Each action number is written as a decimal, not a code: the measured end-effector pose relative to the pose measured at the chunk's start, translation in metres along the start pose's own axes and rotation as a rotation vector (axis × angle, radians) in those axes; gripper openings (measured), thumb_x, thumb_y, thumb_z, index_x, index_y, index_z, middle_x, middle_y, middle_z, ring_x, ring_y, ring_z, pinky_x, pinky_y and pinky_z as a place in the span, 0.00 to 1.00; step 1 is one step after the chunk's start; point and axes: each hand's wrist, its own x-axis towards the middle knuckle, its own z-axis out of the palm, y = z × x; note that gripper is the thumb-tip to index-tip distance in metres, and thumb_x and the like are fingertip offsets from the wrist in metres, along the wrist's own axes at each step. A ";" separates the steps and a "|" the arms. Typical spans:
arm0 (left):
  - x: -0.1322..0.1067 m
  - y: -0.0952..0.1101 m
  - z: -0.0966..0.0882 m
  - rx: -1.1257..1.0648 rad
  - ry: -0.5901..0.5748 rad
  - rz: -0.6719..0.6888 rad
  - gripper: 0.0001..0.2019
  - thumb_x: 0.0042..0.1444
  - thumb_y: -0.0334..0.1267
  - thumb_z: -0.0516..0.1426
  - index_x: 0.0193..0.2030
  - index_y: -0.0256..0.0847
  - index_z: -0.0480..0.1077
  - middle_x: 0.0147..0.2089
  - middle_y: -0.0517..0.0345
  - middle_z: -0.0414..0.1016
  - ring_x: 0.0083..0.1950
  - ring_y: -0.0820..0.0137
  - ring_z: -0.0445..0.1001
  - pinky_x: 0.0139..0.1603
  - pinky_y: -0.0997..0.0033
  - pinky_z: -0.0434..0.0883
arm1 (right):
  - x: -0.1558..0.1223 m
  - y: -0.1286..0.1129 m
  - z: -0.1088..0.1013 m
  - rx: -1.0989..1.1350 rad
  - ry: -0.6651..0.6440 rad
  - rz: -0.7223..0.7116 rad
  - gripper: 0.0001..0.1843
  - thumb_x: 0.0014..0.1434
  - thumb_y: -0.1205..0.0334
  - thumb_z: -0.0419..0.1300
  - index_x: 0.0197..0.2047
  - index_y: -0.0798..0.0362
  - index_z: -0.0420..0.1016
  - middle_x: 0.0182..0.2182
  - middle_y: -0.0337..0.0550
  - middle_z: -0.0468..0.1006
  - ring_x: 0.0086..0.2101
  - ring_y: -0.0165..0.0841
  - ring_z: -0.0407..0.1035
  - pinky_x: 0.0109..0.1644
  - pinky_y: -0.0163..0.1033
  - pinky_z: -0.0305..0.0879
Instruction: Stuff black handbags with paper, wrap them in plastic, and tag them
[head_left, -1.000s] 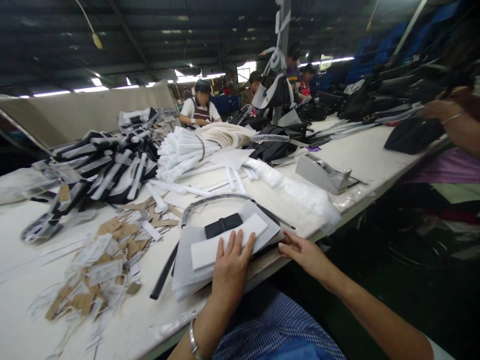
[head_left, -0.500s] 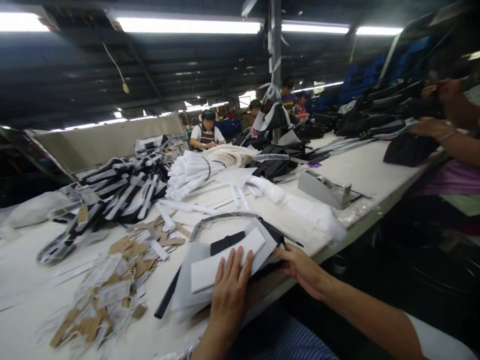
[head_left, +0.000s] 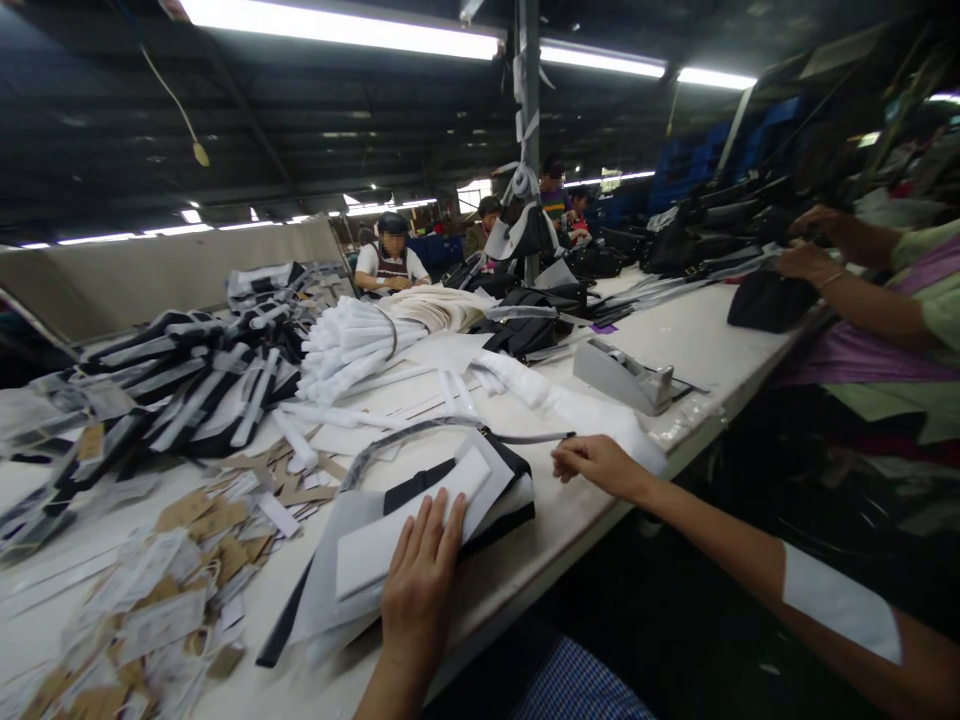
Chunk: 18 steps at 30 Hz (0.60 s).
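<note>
My left hand (head_left: 420, 585) lies flat, fingers stretched, on a white foam strip (head_left: 409, 520) that tops a black bag (head_left: 502, 500) wrapped in grey paper at the table's near edge. My right hand (head_left: 596, 462) rests on the table just right of the bag, fingers curled and pinched at the end of a thin dark strap (head_left: 450, 428) that arcs over the bag. What the fingers hold is too small to be sure of.
Brown and white hang tags (head_left: 172, 560) lie heaped at the left. Wrapped black straps (head_left: 187, 380), white foam rods (head_left: 352, 345), a grey tape dispenser (head_left: 619, 375) and black bags (head_left: 525, 330) lie beyond. A person's arms (head_left: 847, 290) work at the right; other people sit far back.
My right hand left the bag's right edge and moved up and right to the strap's end. My left hand stays flat on the foam strip. The view has tilted up.
</note>
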 end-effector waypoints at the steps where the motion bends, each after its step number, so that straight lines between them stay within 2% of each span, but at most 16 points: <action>1: -0.001 0.000 0.001 -0.001 -0.007 0.005 0.29 0.66 0.26 0.44 0.73 0.41 0.48 0.71 0.52 0.60 0.69 0.60 0.64 0.65 0.56 0.66 | 0.003 0.017 -0.009 -0.242 0.108 -0.066 0.23 0.69 0.47 0.48 0.39 0.53 0.78 0.37 0.48 0.83 0.39 0.39 0.79 0.46 0.42 0.74; 3: -0.002 0.000 0.002 -0.003 -0.016 0.002 0.29 0.66 0.26 0.45 0.73 0.41 0.49 0.71 0.52 0.59 0.69 0.60 0.63 0.66 0.56 0.66 | 0.009 0.044 -0.022 -0.468 0.201 -0.124 0.16 0.67 0.54 0.52 0.46 0.52 0.79 0.49 0.51 0.81 0.51 0.44 0.74 0.57 0.49 0.68; 5: -0.002 -0.002 0.001 -0.012 -0.019 -0.015 0.29 0.66 0.26 0.46 0.73 0.41 0.49 0.71 0.53 0.59 0.69 0.60 0.62 0.66 0.56 0.65 | 0.014 0.062 -0.027 -0.533 0.190 -0.141 0.14 0.64 0.60 0.56 0.49 0.52 0.78 0.54 0.52 0.78 0.58 0.47 0.68 0.63 0.57 0.59; 7: -0.001 -0.004 0.000 -0.028 -0.019 -0.035 0.31 0.65 0.25 0.46 0.73 0.41 0.48 0.72 0.53 0.59 0.70 0.61 0.62 0.67 0.57 0.65 | 0.019 0.071 -0.026 -0.590 0.174 -0.165 0.12 0.63 0.64 0.57 0.47 0.51 0.80 0.51 0.50 0.80 0.58 0.47 0.67 0.65 0.60 0.55; 9: 0.002 -0.005 -0.003 -0.049 -0.023 -0.059 0.32 0.63 0.24 0.47 0.74 0.42 0.48 0.72 0.53 0.59 0.70 0.61 0.62 0.67 0.57 0.64 | 0.024 0.072 -0.024 -0.639 0.175 -0.184 0.10 0.63 0.66 0.57 0.42 0.52 0.81 0.45 0.49 0.82 0.56 0.44 0.70 0.66 0.58 0.54; 14: 0.007 -0.006 -0.009 -0.095 -0.031 -0.124 0.35 0.59 0.23 0.48 0.73 0.44 0.48 0.71 0.54 0.60 0.69 0.61 0.63 0.67 0.56 0.65 | 0.023 0.044 -0.010 -0.706 0.191 -0.200 0.12 0.65 0.66 0.55 0.35 0.54 0.80 0.38 0.49 0.83 0.44 0.41 0.75 0.66 0.57 0.52; 18: 0.011 -0.011 -0.014 -0.138 -0.020 -0.197 0.36 0.59 0.25 0.52 0.73 0.46 0.48 0.70 0.54 0.61 0.68 0.59 0.64 0.66 0.56 0.66 | -0.005 0.002 0.021 -0.659 0.105 -0.231 0.11 0.65 0.60 0.58 0.37 0.50 0.81 0.34 0.43 0.83 0.39 0.37 0.75 0.58 0.46 0.63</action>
